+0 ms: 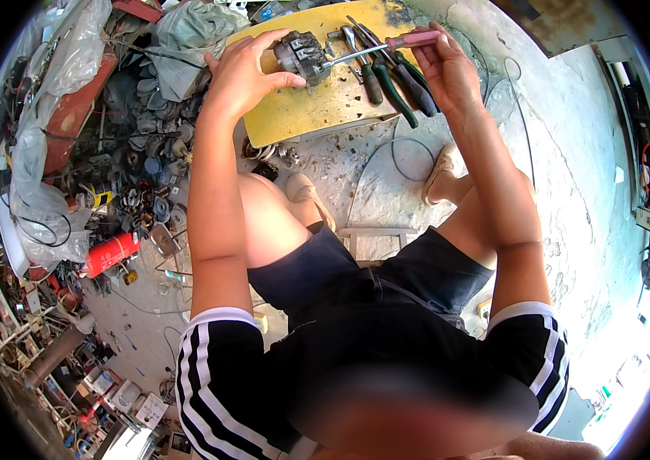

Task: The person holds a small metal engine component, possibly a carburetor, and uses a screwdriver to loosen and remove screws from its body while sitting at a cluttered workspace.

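Note:
My left hand (244, 75) grips a dark, round, ribbed motor part (302, 58) from its left side, thumb in front and fingers behind, above the yellow bench top (271, 123). In my right hand (447, 70) is a screwdriver (411, 39) with a pink handle, held between thumb and fingers. Its shaft points left and the tip meets the right side of the part; the exact contact spot is too small to tell. Beneath the shaft lie a hammer (371, 83), green-handled pliers (394, 96) and another dark-handled tool (417, 93).
Scrap parts (160, 146) and plastic sheeting (52, 184) crowd the floor at left, with a red cylinder (112, 254) among them. A thin cable (394, 146) loops over the concrete floor beyond my knees. Shelving stands at the far right.

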